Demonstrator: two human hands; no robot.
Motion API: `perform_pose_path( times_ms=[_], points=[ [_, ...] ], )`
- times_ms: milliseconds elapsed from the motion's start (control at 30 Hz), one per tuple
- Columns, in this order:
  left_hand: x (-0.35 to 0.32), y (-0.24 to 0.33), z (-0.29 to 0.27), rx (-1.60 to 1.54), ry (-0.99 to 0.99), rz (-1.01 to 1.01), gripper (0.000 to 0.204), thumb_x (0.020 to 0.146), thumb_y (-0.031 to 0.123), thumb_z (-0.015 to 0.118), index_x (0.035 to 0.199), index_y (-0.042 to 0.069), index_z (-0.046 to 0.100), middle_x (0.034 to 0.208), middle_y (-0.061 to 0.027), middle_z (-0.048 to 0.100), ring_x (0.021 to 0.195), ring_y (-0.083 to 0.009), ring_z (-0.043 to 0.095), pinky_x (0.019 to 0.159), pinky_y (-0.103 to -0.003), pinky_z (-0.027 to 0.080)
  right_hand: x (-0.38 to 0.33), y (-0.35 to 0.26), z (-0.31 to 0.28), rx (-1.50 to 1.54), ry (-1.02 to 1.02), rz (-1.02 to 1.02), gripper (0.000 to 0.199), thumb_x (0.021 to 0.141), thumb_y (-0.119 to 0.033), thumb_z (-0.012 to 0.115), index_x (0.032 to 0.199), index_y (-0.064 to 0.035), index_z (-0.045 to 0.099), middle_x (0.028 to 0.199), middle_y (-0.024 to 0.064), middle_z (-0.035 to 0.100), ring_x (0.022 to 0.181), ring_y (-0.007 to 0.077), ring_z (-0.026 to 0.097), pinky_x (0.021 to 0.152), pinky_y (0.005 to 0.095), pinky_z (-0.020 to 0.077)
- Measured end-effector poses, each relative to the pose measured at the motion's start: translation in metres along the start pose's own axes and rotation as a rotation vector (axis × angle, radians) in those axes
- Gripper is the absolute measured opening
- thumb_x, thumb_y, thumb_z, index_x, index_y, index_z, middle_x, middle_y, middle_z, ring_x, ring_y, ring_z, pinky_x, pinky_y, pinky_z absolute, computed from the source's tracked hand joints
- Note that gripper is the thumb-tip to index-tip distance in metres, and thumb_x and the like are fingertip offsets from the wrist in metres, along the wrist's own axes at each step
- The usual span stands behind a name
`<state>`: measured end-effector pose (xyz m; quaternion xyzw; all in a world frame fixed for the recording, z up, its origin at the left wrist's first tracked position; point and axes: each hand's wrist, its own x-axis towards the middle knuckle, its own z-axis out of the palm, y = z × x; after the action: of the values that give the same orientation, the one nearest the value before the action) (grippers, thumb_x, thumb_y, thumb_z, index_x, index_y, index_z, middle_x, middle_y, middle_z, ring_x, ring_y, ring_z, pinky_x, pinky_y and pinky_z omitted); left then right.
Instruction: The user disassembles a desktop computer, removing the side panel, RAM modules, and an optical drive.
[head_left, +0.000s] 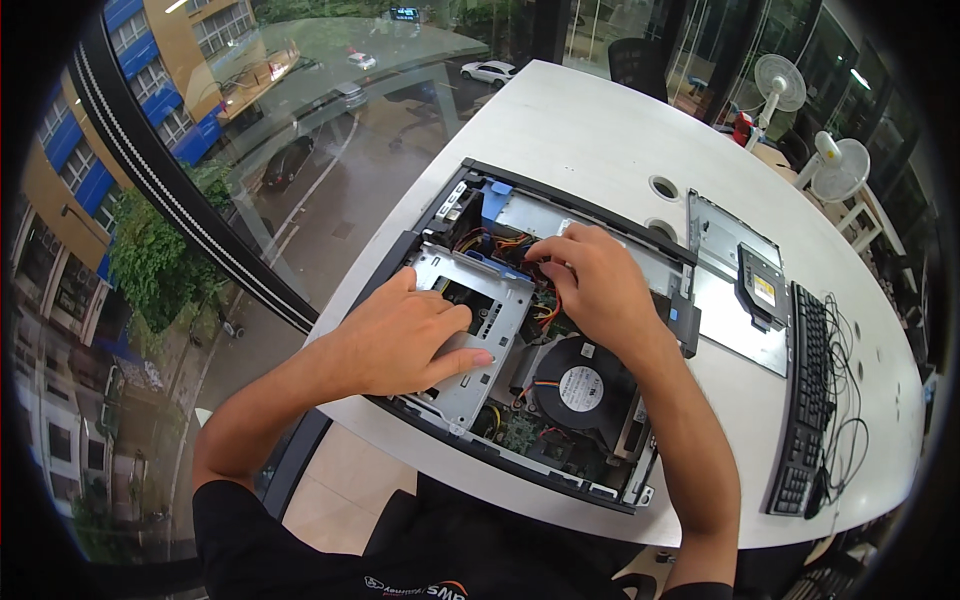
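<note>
An opened desktop computer case (640,487) lies on its side in front of me, its inner parts exposed. My left hand (405,335) rests on the silver metal drive cage (462,398) at the case's left, thumb stretched out and apart from the fingers. Deeper in the case, my right hand (595,275) is closed in a pinch among the thin coloured cables (548,312) beside the cage. The exact spot the fingertips grip is partly hidden. Below that hand sits a round black blower fan (580,388) with a white label.
On the white table (580,120), a detached metal side panel (735,335) lies right of the case, with a black drive caddy (763,287) on it. Farther right are a black keyboard (803,400) and its coiled cord (850,440). A window borders the table's left side. White fans (840,167) stand beyond.
</note>
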<state>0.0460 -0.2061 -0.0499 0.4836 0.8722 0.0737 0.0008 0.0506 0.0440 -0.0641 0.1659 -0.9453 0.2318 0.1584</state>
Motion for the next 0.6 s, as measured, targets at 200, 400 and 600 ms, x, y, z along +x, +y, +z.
perform_pose_path(
  times_ms=[200, 400, 600],
  points=[
    [-0.001, -0.001, -0.003, -0.026, -0.092, -0.039, 0.046, 0.098, 0.052, 0.054, 0.082, 0.01, 0.06, 0.074, -0.008, 0.062, 0.073, -0.0241, 0.057, 0.078, -0.035, 0.034, 0.003, -0.003, 0.003, 0.147, -0.075, -0.085, 0.019, 0.092, -0.011, 0.062, 0.107, -0.0023, 0.07, 0.095, 0.0142, 0.066, 0.096, 0.033, 0.063, 0.084, 0.0427, 0.0508],
    [-0.016, -0.004, 0.0, -0.163, 0.121, -0.003, 0.035, 0.091, 0.039, 0.07, 0.102, 0.007, 0.067, 0.105, -0.0087, 0.062, 0.102, -0.0254, 0.057, 0.09, -0.039, 0.036, 0.001, -0.006, -0.003, 0.379, -0.299, -0.041, 0.049, 0.085, -0.033, 0.077, 0.117, 0.0008, 0.065, 0.111, 0.0161, 0.063, 0.102, 0.034, 0.063, 0.088, 0.0416, 0.05],
    [-0.033, -0.024, 0.009, -0.089, 0.501, -0.482, 0.085, 0.078, 0.036, 0.083, 0.144, 0.002, 0.043, 0.142, -0.0244, 0.047, 0.133, -0.0372, 0.043, 0.109, -0.044, 0.035, -0.001, -0.011, -0.003, 0.156, -0.266, -0.18, 0.092, 0.057, -0.049, 0.091, 0.128, -0.0004, 0.059, 0.117, 0.0122, 0.059, 0.108, 0.0308, 0.06, 0.091, 0.0394, 0.0498]
  ],
)
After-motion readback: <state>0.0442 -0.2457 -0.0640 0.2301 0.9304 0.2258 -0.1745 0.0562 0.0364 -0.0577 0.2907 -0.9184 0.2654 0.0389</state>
